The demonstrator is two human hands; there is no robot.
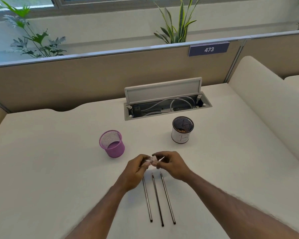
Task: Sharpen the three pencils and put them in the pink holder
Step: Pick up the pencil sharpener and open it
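Three dark pencils lie side by side on the white desk, pointing away from me: the left pencil (147,202), the middle pencil (157,200) and the right pencil (168,199). Just beyond their far ends, my left hand (136,169) and my right hand (171,164) meet around a small pale pink sharpener (153,160), both pinching it above the desk. The pink mesh holder (112,144) stands upright to the left of my hands and looks empty.
A black mesh cup wrapped in white paper marked "B" (182,130) stands at the right, with shavings inside. Behind it an open cable hatch (166,102) with its lid raised is set into the desk. A beige partition (93,75) closes the back.
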